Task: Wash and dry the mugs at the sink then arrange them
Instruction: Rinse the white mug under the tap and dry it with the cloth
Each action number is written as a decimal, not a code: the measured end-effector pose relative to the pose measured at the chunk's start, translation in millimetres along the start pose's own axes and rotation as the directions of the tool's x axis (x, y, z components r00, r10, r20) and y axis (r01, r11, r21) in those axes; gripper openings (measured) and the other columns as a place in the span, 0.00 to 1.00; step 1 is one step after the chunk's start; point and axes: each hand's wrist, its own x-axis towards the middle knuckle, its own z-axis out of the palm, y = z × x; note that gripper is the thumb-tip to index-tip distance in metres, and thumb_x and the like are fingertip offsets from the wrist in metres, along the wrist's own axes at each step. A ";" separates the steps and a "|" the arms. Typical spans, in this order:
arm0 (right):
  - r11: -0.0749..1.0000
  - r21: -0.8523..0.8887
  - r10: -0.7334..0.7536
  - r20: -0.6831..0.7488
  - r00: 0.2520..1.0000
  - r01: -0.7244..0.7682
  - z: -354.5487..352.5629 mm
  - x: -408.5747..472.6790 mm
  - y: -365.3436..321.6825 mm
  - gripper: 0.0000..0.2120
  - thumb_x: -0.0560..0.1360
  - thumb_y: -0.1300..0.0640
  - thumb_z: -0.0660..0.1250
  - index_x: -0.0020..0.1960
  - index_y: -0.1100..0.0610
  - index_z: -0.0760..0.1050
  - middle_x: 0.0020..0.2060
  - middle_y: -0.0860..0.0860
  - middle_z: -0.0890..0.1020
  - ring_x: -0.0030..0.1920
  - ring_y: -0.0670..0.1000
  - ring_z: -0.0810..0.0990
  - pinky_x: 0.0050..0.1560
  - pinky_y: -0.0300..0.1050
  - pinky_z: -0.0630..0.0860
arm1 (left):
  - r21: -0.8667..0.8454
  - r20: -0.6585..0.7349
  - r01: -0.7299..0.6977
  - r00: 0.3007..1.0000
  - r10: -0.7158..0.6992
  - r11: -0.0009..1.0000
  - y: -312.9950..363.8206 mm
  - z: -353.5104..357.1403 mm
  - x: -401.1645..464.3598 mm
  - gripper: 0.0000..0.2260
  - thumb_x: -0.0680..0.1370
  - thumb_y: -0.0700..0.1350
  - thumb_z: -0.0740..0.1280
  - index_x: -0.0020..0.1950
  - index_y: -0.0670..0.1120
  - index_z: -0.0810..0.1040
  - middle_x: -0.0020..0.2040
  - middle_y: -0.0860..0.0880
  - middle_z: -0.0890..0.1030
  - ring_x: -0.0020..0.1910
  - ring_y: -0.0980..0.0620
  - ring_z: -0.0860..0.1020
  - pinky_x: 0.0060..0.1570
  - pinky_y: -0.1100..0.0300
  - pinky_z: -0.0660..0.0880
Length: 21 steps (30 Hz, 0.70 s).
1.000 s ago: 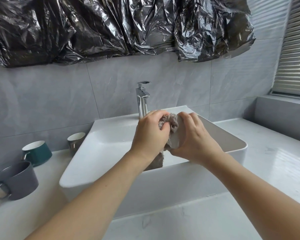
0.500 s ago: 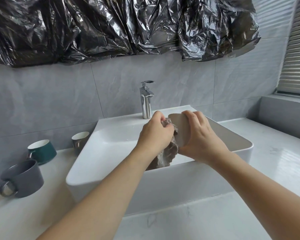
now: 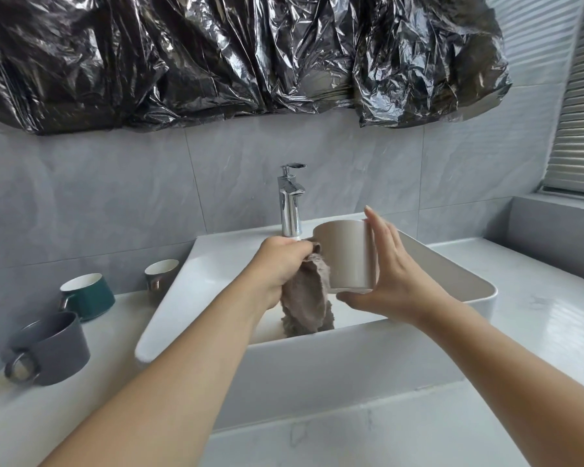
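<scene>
Crumpled black plastic sheeting (image 3: 243, 59) hangs above a white sink (image 3: 317, 358) on a pale table (image 3: 536, 318). Over the basin, the right hand (image 3: 390, 281) grips a beige mug (image 3: 346, 256); the left hand (image 3: 279, 264) clutches a brownish cloth (image 3: 305, 305) against it. Three mugs stand at left: grey (image 3: 53, 347), green (image 3: 90, 294), bronze (image 3: 159, 276).
</scene>
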 end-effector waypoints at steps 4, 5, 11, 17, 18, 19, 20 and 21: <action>0.999 0.037 -0.004 0.052 0.999 0.002 0.3 2.2 2.2 0.53 0.61 0.50 0.83 0.76 0.55 0.55 0.65 0.45 0.66 0.66 0.40 0.67 0.68 0.36 0.66 | -0.084 0.095 0.094 0.992 -0.086 0.992 -5.8 -17.6 4.0 0.08 0.75 0.40 0.69 0.52 0.38 0.82 0.48 0.34 0.82 0.46 0.40 0.81 0.49 0.47 0.75; 1.000 0.021 -0.005 0.032 0.999 0.005 1.1 1.2 2.3 0.52 0.60 0.49 0.83 0.74 0.57 0.57 0.63 0.46 0.68 0.63 0.43 0.69 0.67 0.43 0.70 | -0.100 0.106 0.096 0.991 -0.085 0.990 -7.0 -16.8 3.2 0.06 0.74 0.40 0.69 0.49 0.40 0.81 0.47 0.35 0.82 0.45 0.40 0.80 0.49 0.47 0.75; 0.996 -0.071 -0.057 -0.051 0.997 0.053 4.3 -1.1 5.1 0.51 0.59 0.44 0.82 0.72 0.61 0.59 0.63 0.51 0.69 0.62 0.52 0.71 0.62 0.57 0.75 | 0.308 -0.189 -0.416 0.855 0.484 0.856 -1.7 -2.7 2.5 0.06 0.74 0.41 0.70 0.49 0.48 0.77 0.42 0.54 0.78 0.41 0.58 0.75 0.42 0.65 0.70; 0.998 -0.056 -0.002 -0.088 0.996 -0.003 3.7 0.1 7.2 0.53 0.57 0.49 0.84 0.73 0.62 0.60 0.62 0.50 0.68 0.64 0.52 0.70 0.65 0.51 0.71 | 0.354 0.142 -0.658 0.740 0.657 0.665 -11.7 1.3 -27.9 0.08 0.71 0.36 0.68 0.45 0.47 0.79 0.39 0.54 0.78 0.38 0.60 0.75 0.41 0.68 0.70; 0.998 -0.056 0.004 -0.078 0.997 -0.009 3.6 0.4 5.8 0.53 0.57 0.50 0.84 0.73 0.61 0.60 0.61 0.48 0.66 0.64 0.51 0.69 0.65 0.47 0.69 | 0.375 0.228 -0.711 0.693 0.684 0.595 -19.1 0.9 -33.6 0.08 0.70 0.35 0.68 0.45 0.47 0.80 0.41 0.53 0.79 0.41 0.58 0.76 0.44 0.68 0.71; 0.998 -0.065 0.002 -0.058 0.998 -0.006 3.7 0.7 3.7 0.52 0.58 0.51 0.84 0.73 0.61 0.60 0.60 0.47 0.65 0.63 0.49 0.68 0.65 0.44 0.67 | 0.389 0.277 -0.752 0.646 0.712 0.532 -23.2 1.3 -36.1 0.09 0.70 0.34 0.68 0.46 0.47 0.80 0.43 0.52 0.78 0.43 0.57 0.76 0.47 0.68 0.71; 0.997 -0.078 -0.003 -0.038 0.999 0.000 3.9 1.0 2.0 0.51 0.58 0.51 0.84 0.73 0.60 0.60 0.59 0.46 0.65 0.62 0.47 0.67 0.64 0.42 0.66 | 0.399 0.259 -0.768 0.618 0.742 0.501 -20.0 3.2 -34.2 0.09 0.71 0.34 0.68 0.47 0.46 0.80 0.44 0.52 0.78 0.44 0.58 0.76 0.48 0.70 0.69; 0.996 -0.088 -0.008 -0.021 1.000 0.006 4.8 1.1 0.8 0.51 0.58 0.50 0.84 0.73 0.59 0.61 0.59 0.46 0.66 0.61 0.46 0.67 0.63 0.41 0.66 | 0.415 0.185 -0.756 0.615 0.766 0.507 -12.4 5.9 -28.1 0.09 0.72 0.34 0.68 0.48 0.45 0.81 0.45 0.52 0.78 0.44 0.59 0.75 0.49 0.73 0.68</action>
